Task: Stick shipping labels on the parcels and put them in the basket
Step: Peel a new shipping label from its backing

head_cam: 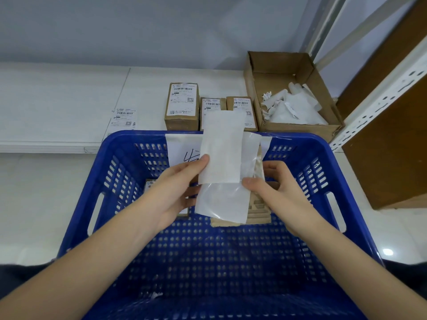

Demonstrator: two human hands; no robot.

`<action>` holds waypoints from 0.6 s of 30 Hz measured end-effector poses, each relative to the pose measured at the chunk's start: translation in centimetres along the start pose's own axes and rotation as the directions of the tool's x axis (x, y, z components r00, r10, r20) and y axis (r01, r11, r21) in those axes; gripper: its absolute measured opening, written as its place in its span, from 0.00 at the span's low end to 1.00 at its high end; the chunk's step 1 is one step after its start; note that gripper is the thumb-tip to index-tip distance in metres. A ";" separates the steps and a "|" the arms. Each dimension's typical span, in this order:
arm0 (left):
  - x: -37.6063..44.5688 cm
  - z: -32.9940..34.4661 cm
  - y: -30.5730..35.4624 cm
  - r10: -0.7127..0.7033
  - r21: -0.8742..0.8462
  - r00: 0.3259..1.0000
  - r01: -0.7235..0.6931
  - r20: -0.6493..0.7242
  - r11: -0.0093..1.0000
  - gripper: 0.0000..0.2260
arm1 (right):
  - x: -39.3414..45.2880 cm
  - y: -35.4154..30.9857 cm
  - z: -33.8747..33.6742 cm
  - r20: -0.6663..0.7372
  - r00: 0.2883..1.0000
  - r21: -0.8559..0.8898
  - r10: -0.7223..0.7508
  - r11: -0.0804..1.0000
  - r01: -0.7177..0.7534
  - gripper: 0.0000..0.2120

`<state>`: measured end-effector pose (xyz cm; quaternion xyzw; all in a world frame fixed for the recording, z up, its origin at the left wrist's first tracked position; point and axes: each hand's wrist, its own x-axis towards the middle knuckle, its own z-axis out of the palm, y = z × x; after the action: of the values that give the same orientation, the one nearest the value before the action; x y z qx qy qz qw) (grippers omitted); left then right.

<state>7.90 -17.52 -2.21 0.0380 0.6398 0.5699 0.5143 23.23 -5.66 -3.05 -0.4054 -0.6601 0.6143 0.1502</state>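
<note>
Over the blue basket (120, 172) I hold a white shipping label (221, 146), seen from its back, partly peeled from its glossy backing sheet (221, 204). My left hand (175, 188) pinches the label's left edge. My right hand (275, 188) pinches the backing at its right edge. A brown parcel (258, 209) lies in the basket beneath the sheets, and another labelled parcel (150, 183) is mostly hidden behind my left hand. Three labelled brown parcels (182, 105) stand on the white table behind the basket.
A loose label sheet (123, 117) lies on the table (57, 107) at left. An open cardboard box (272, 75) with crumpled backing papers sits at back right. A white metal shelf post (381, 100) and brown board stand at the right.
</note>
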 end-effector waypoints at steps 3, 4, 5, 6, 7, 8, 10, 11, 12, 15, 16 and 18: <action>0.2 0.3 -0.3 0.001 0.005 1.000 -0.001 0.003 1.000 0.16 | -0.1 0.0 0.1 0.030 1.000 -0.006 -0.001 1.000 0.001 0.23; 0.3 0.3 -0.4 -0.002 0.001 1.000 0.002 0.000 1.000 0.16 | -0.1 0.0 0.1 0.041 0.999 -0.016 0.000 1.000 0.001 0.23; 0.3 0.4 -0.5 -0.006 -0.005 1.000 0.006 -0.008 1.000 0.16 | -0.1 0.1 0.2 0.051 0.999 -0.029 0.001 1.000 0.000 0.24; 0.4 0.5 -0.7 -0.006 -0.009 1.000 0.006 -0.017 1.000 0.16 | -0.1 0.2 0.2 0.062 0.998 -0.041 0.005 0.999 -0.003 0.25; 0.3 0.6 -0.8 -0.002 -0.009 1.000 0.002 -0.021 1.000 0.15 | -0.1 0.2 0.3 0.076 0.997 -0.046 0.012 0.999 -0.008 0.26; 0.4 0.7 -0.9 0.004 -0.008 1.000 -0.005 -0.020 1.000 0.16 | -0.1 0.3 0.3 0.091 0.996 -0.043 0.019 0.999 -0.015 0.26; 0.3 0.8 -1.0 0.012 -0.014 1.000 -0.012 -0.010 1.000 0.17 | -0.2 0.4 0.4 0.121 0.992 -0.030 0.027 0.999 -0.024 0.25; 0.4 0.8 -1.0 0.013 -0.017 1.000 -0.013 -0.007 1.000 0.17 | -0.2 0.4 0.4 0.133 0.991 -0.024 0.028 0.999 -0.025 0.23; 0.3 0.8 -1.0 0.015 -0.015 1.000 -0.015 -0.003 1.000 0.17 | -0.2 0.4 0.4 0.145 0.989 -0.013 0.025 1.000 -0.023 0.21; 0.3 0.7 -1.1 0.038 0.018 0.999 -0.038 0.014 0.999 0.17 | -0.3 0.3 0.4 0.173 0.985 0.006 0.013 1.000 -0.015 0.17; 0.3 0.7 -1.1 0.053 0.027 0.998 -0.053 0.020 0.998 0.17 | -0.3 0.3 0.3 0.179 0.984 0.008 0.009 1.000 -0.011 0.18; 0.3 0.5 -1.1 0.078 0.027 0.997 -0.078 0.023 0.997 0.17 | -0.3 0.2 0.2 0.187 0.982 0.008 0.000 1.000 -0.002 0.20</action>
<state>8.75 -17.35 -3.14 0.0761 0.6400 0.5803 0.4979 23.31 -6.02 -3.16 -0.3457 -0.6686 0.6524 0.0889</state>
